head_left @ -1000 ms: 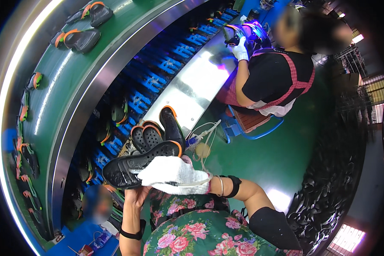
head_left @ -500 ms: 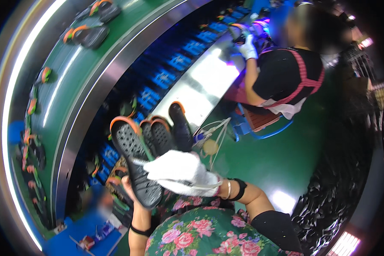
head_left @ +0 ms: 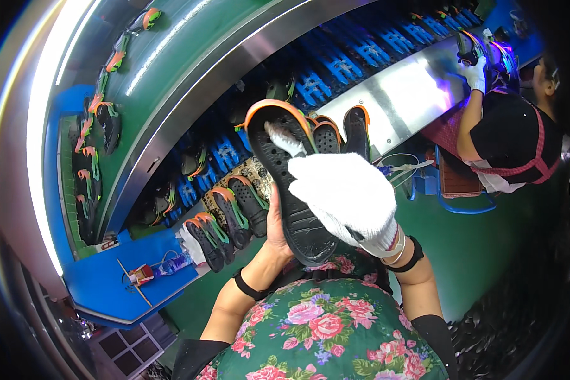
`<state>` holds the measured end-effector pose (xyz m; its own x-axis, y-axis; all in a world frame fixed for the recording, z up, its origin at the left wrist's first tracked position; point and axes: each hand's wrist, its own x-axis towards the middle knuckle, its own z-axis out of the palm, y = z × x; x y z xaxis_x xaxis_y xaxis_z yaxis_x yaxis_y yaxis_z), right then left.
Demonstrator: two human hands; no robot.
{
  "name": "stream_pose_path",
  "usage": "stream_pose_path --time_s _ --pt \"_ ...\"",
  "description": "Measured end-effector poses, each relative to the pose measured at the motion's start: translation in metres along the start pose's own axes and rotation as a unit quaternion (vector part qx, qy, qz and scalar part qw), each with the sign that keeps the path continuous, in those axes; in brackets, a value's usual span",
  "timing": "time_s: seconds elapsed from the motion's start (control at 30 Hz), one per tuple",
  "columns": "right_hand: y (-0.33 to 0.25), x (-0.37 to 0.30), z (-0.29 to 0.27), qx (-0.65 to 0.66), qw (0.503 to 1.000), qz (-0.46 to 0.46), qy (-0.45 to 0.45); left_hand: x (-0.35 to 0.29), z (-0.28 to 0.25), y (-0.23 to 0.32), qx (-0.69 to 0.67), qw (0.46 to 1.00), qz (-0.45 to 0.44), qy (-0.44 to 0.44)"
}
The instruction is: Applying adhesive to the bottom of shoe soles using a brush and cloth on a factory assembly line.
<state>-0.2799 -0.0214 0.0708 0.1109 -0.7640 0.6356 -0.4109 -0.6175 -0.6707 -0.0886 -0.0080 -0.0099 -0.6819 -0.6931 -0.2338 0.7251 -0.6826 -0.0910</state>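
Observation:
My bare left hand (head_left: 277, 225) grips the left edge of a black shoe sole (head_left: 301, 231) with an orange-and-green raised rim, held tilted before my apron. A small brush (head_left: 286, 138) with pale bristles lies against the inside of the sole, near its orange-rimmed far end. My right hand (head_left: 348, 196), in a white knitted glove, is closed around the brush and covers its handle. Just beyond the glove, more black soles (head_left: 327, 137) with orange rims stand at the bench's edge.
More soles (head_left: 231, 215) line the bench at left. Beyond runs a conveyor with blue holders (head_left: 339, 69); a green belt (head_left: 190, 41) curves further left. A blue table (head_left: 107, 285) carries a bottle (head_left: 176, 263). At right a person (head_left: 513, 126) sits handling a shoe.
The view has swung left, so the bench soles and blue table show more fully. Along the held sole, the brush has moved from near the middle to the orange-rimmed far end.

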Motion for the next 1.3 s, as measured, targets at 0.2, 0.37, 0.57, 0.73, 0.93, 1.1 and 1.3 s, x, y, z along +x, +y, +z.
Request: stream_pose_path --time_s 0.2,0.37,0.57,0.73,0.93,1.1,1.3 --pt "-0.003 -0.007 0.020 0.086 0.995 0.025 -0.041 -0.007 -0.025 0.004 -0.015 0.999 -0.026 -0.031" --pt "0.002 0.001 0.000 0.054 0.998 0.014 -0.007 -0.004 -0.025 0.006 0.015 1.000 -0.013 0.012" --pt "0.007 -0.011 0.006 0.017 0.999 -0.021 -0.037 0.003 -0.030 0.011 0.099 0.986 0.001 0.131" --pt "0.020 -0.012 0.000 0.062 0.996 0.019 0.059 0.011 -0.022 0.014 0.032 0.996 0.028 0.079" --pt "0.017 -0.065 0.061 0.128 0.975 0.175 0.051 0.033 0.006 0.009 0.145 0.989 -0.021 0.033" --pt "0.017 -0.015 -0.005 0.054 0.994 0.044 0.084 0.040 0.005 0.007 0.107 0.991 0.065 0.049" --pt "0.012 -0.043 0.018 0.088 0.993 0.057 0.051 0.054 0.013 -0.005 0.244 0.969 0.014 -0.020"
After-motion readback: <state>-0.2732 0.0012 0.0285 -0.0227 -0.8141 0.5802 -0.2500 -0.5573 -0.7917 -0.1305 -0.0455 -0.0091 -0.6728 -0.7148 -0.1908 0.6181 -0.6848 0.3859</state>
